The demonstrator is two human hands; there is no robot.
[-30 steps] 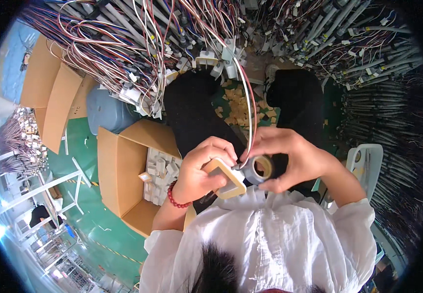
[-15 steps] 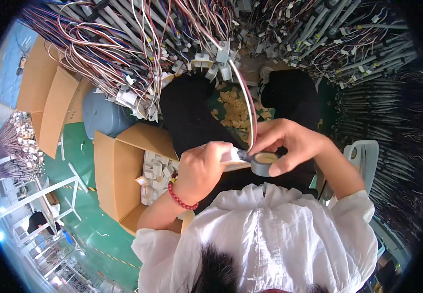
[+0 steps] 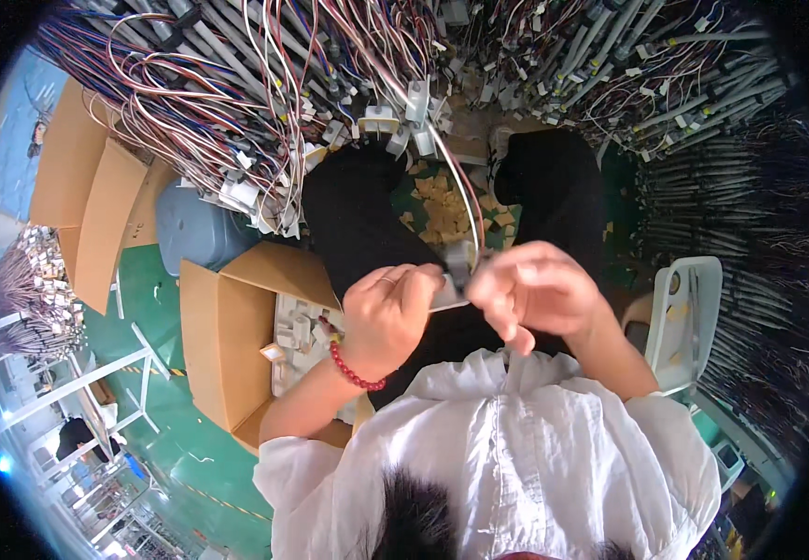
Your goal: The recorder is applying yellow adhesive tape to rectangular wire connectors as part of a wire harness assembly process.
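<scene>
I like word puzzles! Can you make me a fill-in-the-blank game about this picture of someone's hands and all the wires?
1. The left hand wears a bead bracelet coloured ____.
2. The open box beside the person is made of ____.
3. Both hands meet on a thin bundle of ____ running up to the wire harnesses.
4. The person's shirt is ____.

Missing words: red; cardboard; wires; white

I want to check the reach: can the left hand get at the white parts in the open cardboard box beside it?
Probably yes. The cardboard box is open just beside the left hand, nothing covering its white parts. But that hand now pinches the wire bundle with the right hand.
</scene>
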